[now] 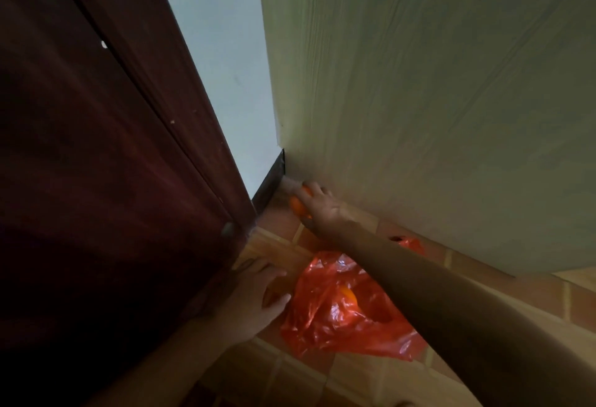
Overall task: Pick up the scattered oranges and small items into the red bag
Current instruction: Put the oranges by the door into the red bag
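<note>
Gripping an orange (298, 205) in the right hand (321, 210), fingers curled round it, at twelve o'clock from the red bag (325, 322). Firm, round, smooth-skinned; best cupped whole. Left hand (254, 297) spread flat on the floor (532, 303) at the bag's nine o'clock.

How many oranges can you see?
2. One orange is in the right hand by the corner of the wall; another orange shows through the red bag. More may hide inside.

The bag (338, 319) is shiny red, the oranges (298, 205) are bright orange, the floor (277, 245) has brown-orange tiles with pale lines, and the door (96, 180) is dark red-brown.
</note>
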